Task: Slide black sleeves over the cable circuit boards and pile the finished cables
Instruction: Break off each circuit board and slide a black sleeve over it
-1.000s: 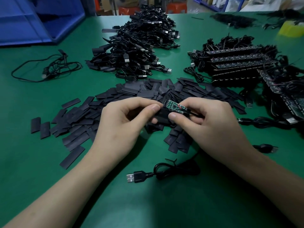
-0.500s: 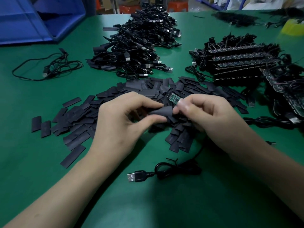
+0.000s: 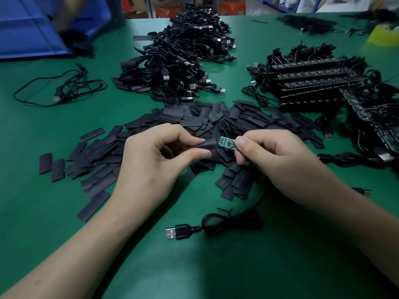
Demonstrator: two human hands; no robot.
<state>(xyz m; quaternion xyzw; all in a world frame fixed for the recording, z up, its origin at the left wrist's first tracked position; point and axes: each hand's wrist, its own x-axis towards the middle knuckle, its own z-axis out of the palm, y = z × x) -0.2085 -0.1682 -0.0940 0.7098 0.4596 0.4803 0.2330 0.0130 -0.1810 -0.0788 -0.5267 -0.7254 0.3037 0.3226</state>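
Here, we are holding a green circuit board (image 3: 226, 144) at the centre, its free end meeting the mouth of a black sleeve (image 3: 206, 145). Our right hand (image 3: 278, 160), at three o'clock, is pinching the board's cable end; our left hand (image 3: 155, 160), at nine o'clock, is pinching the sleeve. We are judging the board light, stiff and fragile, best gripped by its edges; the sleeve thin and floppy. At twelve o'clock loose sleeves (image 3: 194, 119) are lying, finished cables (image 3: 179, 61) beyond.
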